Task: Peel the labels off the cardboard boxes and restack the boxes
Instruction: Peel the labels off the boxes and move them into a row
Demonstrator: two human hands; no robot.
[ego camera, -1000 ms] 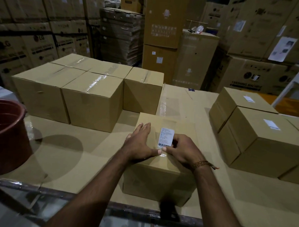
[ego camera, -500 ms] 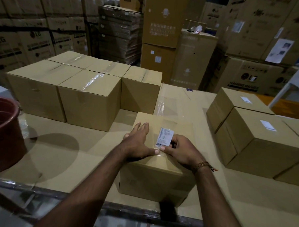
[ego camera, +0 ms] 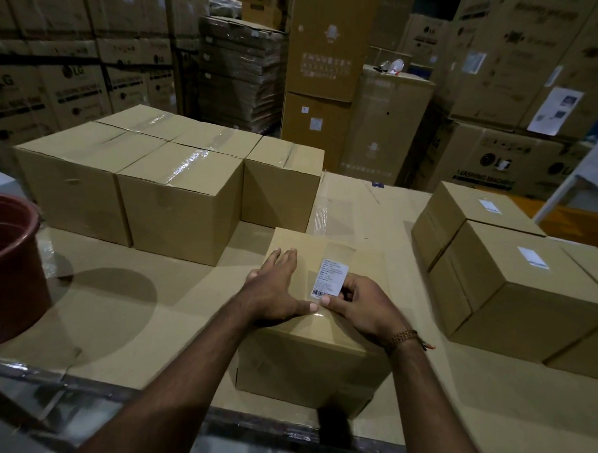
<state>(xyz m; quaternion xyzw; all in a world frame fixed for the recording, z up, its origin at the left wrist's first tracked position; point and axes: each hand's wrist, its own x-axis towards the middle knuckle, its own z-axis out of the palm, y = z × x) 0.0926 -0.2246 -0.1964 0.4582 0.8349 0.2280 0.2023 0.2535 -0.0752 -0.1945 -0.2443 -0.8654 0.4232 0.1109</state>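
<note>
A small cardboard box [ego camera: 319, 360] stands at the table's near edge with a white barcode label [ego camera: 331, 277] on its taped top. My left hand [ego camera: 274, 290] lies flat on the box top, fingers straight, thumb tip touching the tape just below the label. My right hand [ego camera: 362, 304] is curled at the label's lower right corner; its thumb and fingertips pinch that edge. Whether the label has lifted from the box is not clear. On the right stand two boxes [ego camera: 527, 298] that each carry a white label [ego camera: 532, 257].
A group of larger boxes [ego camera: 178, 204] without visible labels stands at the back left. A red bucket [ego camera: 8, 268] sits at the left edge. The table [ego camera: 149, 315] is covered in flat cardboard, with a metal rim in front. Tall stacks of cartons fill the background.
Both hands stay in nearly the same place on the box. The view has shifted slightly; the label sits where it was.
</note>
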